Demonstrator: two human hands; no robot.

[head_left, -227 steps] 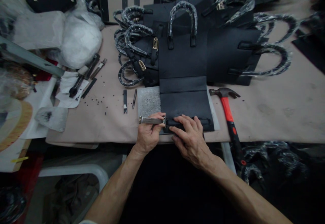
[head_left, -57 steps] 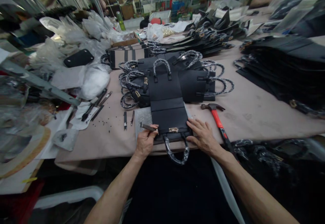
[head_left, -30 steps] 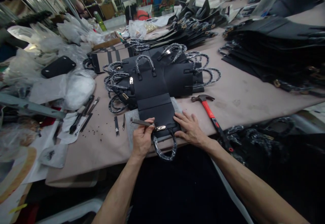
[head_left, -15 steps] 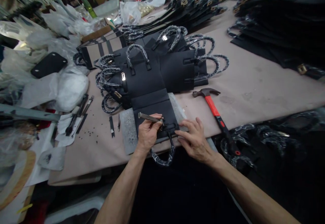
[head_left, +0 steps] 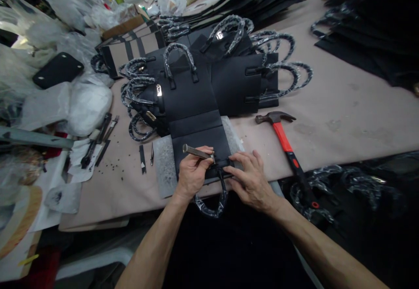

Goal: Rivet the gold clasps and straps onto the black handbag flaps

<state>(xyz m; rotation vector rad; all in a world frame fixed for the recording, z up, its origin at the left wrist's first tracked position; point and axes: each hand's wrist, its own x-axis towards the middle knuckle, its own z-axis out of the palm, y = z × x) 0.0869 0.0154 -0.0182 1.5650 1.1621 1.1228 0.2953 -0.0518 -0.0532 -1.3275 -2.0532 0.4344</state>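
Note:
A black leather bag panel (head_left: 198,121) lies flat over a grey punching slab (head_left: 163,171) at the table's front edge. Its plastic-wrapped handle (head_left: 212,204) hangs over the edge. My left hand (head_left: 191,173) is closed around a metal punch tool (head_left: 196,152), with the tip at the panel's near end. My right hand (head_left: 250,180) presses its fingers down on the same end of the panel, beside the tool tip. The panel's gold clasp is hidden under my hands.
A red-handled hammer (head_left: 284,138) lies right of the panel. Small punches (head_left: 142,158) and black offcut dots lie left of the slab. Stacked black bag panels (head_left: 242,77) with wrapped handles fill the middle; white plastic bags (head_left: 88,105) sit at the left.
The view has tipped down towards the table. My right hand slid from the panel's right side to its near edge, covering the gold clasp. My left hand keeps the punch tool.

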